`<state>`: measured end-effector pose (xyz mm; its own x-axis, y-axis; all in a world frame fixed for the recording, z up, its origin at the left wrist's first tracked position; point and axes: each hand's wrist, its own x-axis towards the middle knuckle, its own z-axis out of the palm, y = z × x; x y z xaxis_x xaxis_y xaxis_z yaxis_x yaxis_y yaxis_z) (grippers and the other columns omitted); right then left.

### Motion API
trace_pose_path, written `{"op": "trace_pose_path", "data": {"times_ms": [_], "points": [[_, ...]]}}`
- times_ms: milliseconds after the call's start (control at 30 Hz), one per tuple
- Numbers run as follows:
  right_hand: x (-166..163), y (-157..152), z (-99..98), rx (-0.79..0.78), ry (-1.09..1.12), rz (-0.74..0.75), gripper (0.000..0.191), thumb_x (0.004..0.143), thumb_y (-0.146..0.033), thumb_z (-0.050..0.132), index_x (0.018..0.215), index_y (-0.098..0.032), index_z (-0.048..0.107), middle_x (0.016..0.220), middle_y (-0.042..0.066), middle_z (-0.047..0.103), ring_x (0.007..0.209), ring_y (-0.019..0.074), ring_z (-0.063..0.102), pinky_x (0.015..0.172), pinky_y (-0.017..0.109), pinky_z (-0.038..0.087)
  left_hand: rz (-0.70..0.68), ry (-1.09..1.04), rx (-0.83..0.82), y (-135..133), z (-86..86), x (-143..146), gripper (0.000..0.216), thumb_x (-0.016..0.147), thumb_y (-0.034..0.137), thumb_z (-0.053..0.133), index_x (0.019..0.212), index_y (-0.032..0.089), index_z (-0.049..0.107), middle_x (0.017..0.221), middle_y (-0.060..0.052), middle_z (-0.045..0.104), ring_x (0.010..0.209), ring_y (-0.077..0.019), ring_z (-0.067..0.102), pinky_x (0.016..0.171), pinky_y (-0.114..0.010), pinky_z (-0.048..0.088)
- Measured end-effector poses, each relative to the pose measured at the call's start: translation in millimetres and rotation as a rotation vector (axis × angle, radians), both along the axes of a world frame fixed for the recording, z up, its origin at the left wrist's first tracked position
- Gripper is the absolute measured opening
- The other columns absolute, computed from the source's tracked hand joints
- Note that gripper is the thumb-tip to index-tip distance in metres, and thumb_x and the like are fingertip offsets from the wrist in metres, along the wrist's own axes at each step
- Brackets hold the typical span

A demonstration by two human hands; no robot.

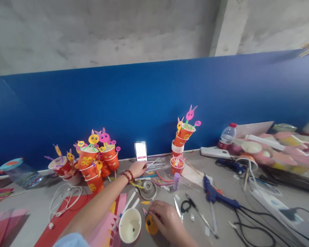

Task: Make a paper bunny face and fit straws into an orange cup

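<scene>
Surface [226, 192]: grey and crowded with craft bits, as I see it from the head camera.
Left hand [137, 168]: stretched forward, bead bracelet [127, 176] at the wrist. Fingertips are at the foot of the phone [140, 151], which stands against the blue panel [67, 113].
Left grip: fingers loosely curled. I cannot tell whether it has hold of anything.
Right hand [164, 216]: at the near edge, palm down, fingers on the yellow disc [150, 227].
Right grip: fingers bent over the disc's edge. I cannot tell whether they pinch it or only press it.
Disc position: flat on the surface, just beside the white cup [130, 226], which stands upright to its left.
Scissors [186, 206]: lying flat, just right of the right hand.
Glue gun [216, 196]: blue, further right, cable attached.
Orange cups [92, 164]: stacked left of the phone, topped with paper rabbit heads.
</scene>
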<state>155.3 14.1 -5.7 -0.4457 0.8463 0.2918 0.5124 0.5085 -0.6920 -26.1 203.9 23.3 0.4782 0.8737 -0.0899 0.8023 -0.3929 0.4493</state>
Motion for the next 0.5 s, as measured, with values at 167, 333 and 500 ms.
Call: {"op": "trace_pose_path", "data": {"times_ms": [167, 333, 500], "points": [[1, 1, 2.2, 0.008, 0.021, -0.018, 0.023, 0.095, -0.022, 0.046, 0.089, -0.021, 0.069, 0.09, 0.007, 0.072, 0.084, 0.0213, 0.066, 0.074, 0.026, 0.047, 0.032, -0.265, -0.157, -17, 12.9, -17, 0.031, 0.095, 0.032, 0.06, 0.121, 0.016, 0.059, 0.118, -0.008, 0.063, 0.097, -0.0217, 0.066, 0.081, -0.042, 0.057], [6, 3, 4.6, 0.019, 0.102, -0.034, 0.026, 0.097, -0.028, 0.046, 0.093, -0.021, 0.07, 0.091, 0.009, 0.072, 0.083, 0.0223, 0.066, 0.073, 0.028, 0.047, 0.033, -0.518, -0.277, -58, 39.2, -37, 0.032, 0.093, 0.031, 0.059, 0.118, 0.01, 0.06, 0.086, -0.006, 0.071, 0.071, -0.0157, 0.065, 0.064, -0.028, 0.052], [6, 4, 4.4, -0.041, 0.278, -0.058, 0.03, 0.097, -0.039, 0.048, 0.098, -0.021, 0.072, 0.089, 0.01, 0.072, 0.081, 0.0241, 0.065, 0.073, 0.032, 0.049, 0.067, -0.685, -0.295, -121, 73.6, -48, 0.036, 0.088, 0.032, 0.062, 0.118, 0.012, 0.062, 0.086, -0.008, 0.073, 0.074, -0.0173, 0.065, 0.065, -0.026, 0.049]]}}
